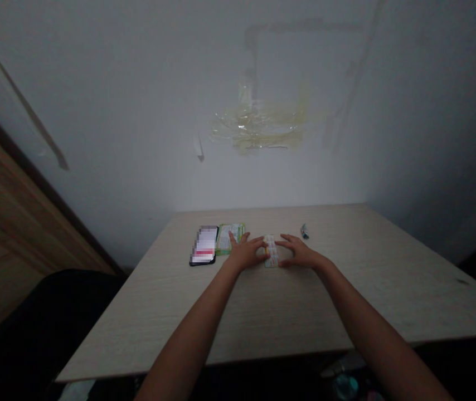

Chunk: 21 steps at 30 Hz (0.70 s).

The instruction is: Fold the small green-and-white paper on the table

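Observation:
A small pale card or sheet with colored print [271,252] lies flat on the table between my two hands. My left hand [245,253] rests at its left edge, thumb and fingers spread, with the upper fingers reaching over a green-edged printed packet or leaflet [224,236]. From the other side, my right hand [300,253] has its fingertips and thumb at the card's right edge, apart from each other. Both hands touch or nearly touch the card; a firm grip is not visible. The card's print is too small to read.
A phone [204,246] with its screen lit lies left of the green-edged packet. A small crumpled wrapper [304,231] sits beyond my right hand. The pale wooden table [271,317] meets a wall [137,111] with peeling tape [263,128]. A dark chair-like shape [45,328] stands left.

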Available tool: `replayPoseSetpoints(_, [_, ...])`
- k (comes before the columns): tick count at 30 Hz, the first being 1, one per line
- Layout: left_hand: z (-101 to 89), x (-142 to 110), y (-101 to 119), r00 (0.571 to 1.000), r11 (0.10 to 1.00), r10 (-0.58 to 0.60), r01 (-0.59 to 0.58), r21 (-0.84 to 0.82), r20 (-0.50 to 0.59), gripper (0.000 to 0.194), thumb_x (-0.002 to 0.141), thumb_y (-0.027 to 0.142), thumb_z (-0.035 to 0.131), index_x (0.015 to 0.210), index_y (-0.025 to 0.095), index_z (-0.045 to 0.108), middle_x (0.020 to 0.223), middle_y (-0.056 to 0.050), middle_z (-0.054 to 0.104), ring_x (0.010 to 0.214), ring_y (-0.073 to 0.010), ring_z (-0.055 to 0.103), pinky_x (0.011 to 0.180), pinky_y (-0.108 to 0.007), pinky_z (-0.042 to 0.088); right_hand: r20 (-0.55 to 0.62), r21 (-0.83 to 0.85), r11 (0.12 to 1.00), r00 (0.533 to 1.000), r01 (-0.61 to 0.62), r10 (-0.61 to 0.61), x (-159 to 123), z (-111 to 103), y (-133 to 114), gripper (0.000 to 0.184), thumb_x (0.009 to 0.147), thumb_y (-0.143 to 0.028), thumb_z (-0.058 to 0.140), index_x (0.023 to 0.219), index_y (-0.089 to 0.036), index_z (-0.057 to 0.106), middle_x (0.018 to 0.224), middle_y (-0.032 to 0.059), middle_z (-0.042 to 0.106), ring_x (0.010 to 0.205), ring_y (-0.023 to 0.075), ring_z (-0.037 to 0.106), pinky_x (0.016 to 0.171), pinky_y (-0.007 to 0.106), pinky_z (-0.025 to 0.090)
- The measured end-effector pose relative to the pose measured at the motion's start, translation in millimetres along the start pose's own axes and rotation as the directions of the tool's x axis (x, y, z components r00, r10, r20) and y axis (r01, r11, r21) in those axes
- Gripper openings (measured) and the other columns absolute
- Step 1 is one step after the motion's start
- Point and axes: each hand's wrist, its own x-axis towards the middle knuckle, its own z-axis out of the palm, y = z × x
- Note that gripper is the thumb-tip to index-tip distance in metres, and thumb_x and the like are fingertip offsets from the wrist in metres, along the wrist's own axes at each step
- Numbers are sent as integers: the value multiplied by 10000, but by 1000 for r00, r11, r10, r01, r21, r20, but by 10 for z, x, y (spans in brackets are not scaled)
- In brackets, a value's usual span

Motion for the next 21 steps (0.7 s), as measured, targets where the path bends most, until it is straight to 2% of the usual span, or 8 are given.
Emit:
replayPoseSetpoints(4, [12,0,-5,1000,1000,12,-12,-3,-2,475,872,674,436,1292,479,539,1519,83,434,1458,-398,199,989,-805,-190,-150,-14,999,988,39,-41,25,40,-6,407,832,-400,672,1217,-270,680,1437,114,494,1340,298,434,1134,484,316])
replayPoseSetpoints(6, [16,1,0,1000,1000,13,-13,-14,-7,467,876,675,427,1285,480,542,1515,87,438,1460,-392,196,982,-808,-194,-231,-34,999,972,41,-48,44,55,-31,302,868,-347,625,1141,-262,720,1358,109,561,1279,278,493,1109,462,351])
replayPoseSetpoints(8, [15,2,7,1000,1000,4,-5,-24,-9,446,880,670,426,1263,482,556,1508,96,446,1459,-386,200,978,-808,-198,-278,-57,998,960,20,-35,61,63,-65,264,859,-323,631,1091,-258,741,1297,102,600,1232,269,527,1084,444,377])
replayPoseSetpoints(15, [-12,5,16,1000,999,-6,6,-34,4,423,886,656,427,1247,488,569,1501,100,456,1458,-378,208,996,-808,-170,-323,-84,996,946,-37,8,90,63,-160,210,835,-319,657,1005,-257,764,1206,83,644,1155,254,566,1041,412,400])
replayPoseSetpoints(21, [1,16,40,998,1000,-15,13,-28,-62,337,899,603,457,1167,475,616,1451,99,518,1430,-376,268,976,-832,-151,-334,-84,995,942,-62,30,111,67,-186,186,825,-317,670,968,-251,769,1174,83,651,1131,247,573,1028,405,402])
